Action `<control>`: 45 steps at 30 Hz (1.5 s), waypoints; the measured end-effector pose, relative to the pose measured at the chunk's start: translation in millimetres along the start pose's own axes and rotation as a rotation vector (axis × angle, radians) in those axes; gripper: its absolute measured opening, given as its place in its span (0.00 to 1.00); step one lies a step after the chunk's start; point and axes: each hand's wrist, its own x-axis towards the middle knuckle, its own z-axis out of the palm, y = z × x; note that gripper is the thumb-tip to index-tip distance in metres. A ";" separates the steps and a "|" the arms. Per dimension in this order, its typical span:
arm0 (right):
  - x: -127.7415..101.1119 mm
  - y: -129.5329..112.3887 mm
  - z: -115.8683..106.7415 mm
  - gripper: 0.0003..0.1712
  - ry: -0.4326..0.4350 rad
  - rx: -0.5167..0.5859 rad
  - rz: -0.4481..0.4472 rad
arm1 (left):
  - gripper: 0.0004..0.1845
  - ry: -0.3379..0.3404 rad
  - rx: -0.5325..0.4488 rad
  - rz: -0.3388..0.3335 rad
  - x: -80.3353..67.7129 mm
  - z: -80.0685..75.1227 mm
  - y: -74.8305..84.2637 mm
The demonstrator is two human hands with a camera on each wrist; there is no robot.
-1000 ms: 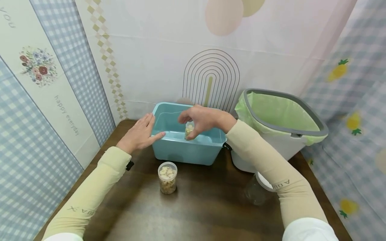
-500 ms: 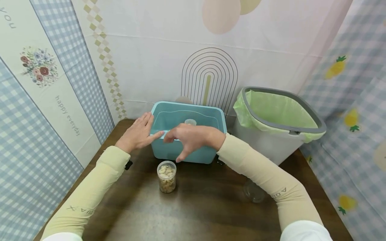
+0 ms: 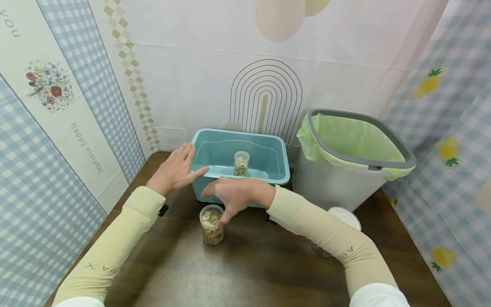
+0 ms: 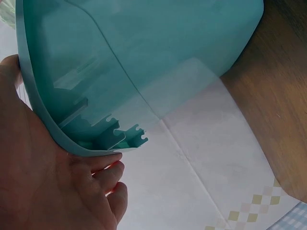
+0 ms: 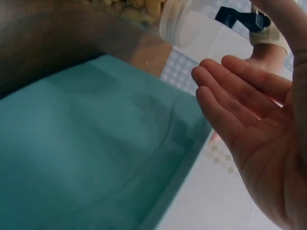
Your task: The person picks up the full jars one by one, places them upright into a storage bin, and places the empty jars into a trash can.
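A light-blue plastic bin [image 3: 281, 180] stands at the back of the brown table. My left hand [image 3: 174, 168] rests against its left end, fingers straight; in the left wrist view they lie along the rim [image 4: 43, 124]. Inside the bin, a small clear jar [image 3: 241, 165] of pale yellow-green pieces stands upright. My right hand [image 3: 235, 194] is in front of the bin, thumb spread from the fingers, right beside a clear jar [image 3: 212, 232] filled with pale nuts. The right wrist view shows that palm [image 5: 261, 139] holding nothing, with the nut jar's rim [image 5: 175, 21] near the fingertips.
A grey-rimmed white trash can [image 3: 322, 183] with a green liner stands right of the bin. A clear container with a round white top [image 3: 345, 216] is partly hidden behind my right sleeve. Patterned cloth walls [image 3: 184, 85] enclose the table [image 3: 230, 277].
My right hand let go of the small jar inside the bin, came out over the front rim and moved down to the nut jar. The left hand stayed at the bin's end.
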 end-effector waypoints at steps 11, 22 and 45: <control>12.2 0.0 23.8 0.44 0.016 -0.004 -0.040 | 0.52 0.000 -0.011 -0.007 -0.5 2.4 0.4; 16.7 -1.9 30.6 0.34 -0.015 -0.063 -0.033 | 0.52 -0.001 -0.010 -0.004 0.3 1.5 1.0; -34.5 -17.6 10.6 0.33 -0.092 -0.054 -0.038 | 0.53 -0.007 -0.012 -0.002 1.0 0.8 0.0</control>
